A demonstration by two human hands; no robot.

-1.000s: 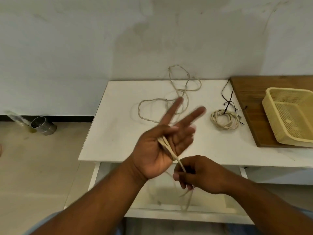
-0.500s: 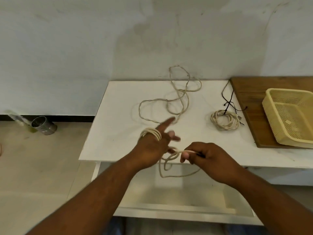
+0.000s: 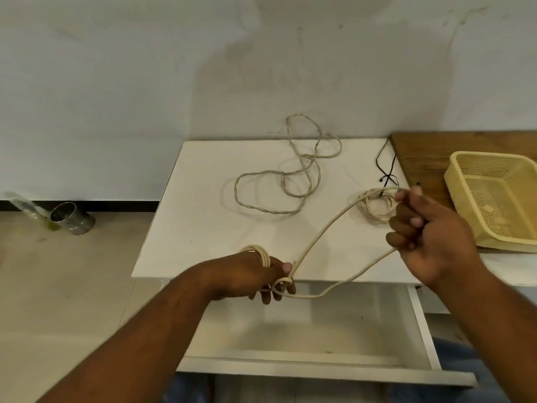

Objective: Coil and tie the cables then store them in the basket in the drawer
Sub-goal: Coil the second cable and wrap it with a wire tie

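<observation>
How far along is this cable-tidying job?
Done: one coiled cream cable lies on the white table. In hand: the left hand holds a smooth cream cable wound round its fingers; the right hand pulls its free length. Left: the loose twisted beige cable, the thin black cable, and the yellow plastic mesh basket, on the wooden board, not in the open white drawer.

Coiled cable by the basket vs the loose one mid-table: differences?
The coiled cable is wound into a small tight ring; the loose cable sprawls in wide open loops. The coiled cable lies at the table's right, near the basket, partly behind the right hand; the loose cable lies centre and back, its far loop against the wall. The loose cable covers far more table than the coiled cable. Both are pale beige.
</observation>
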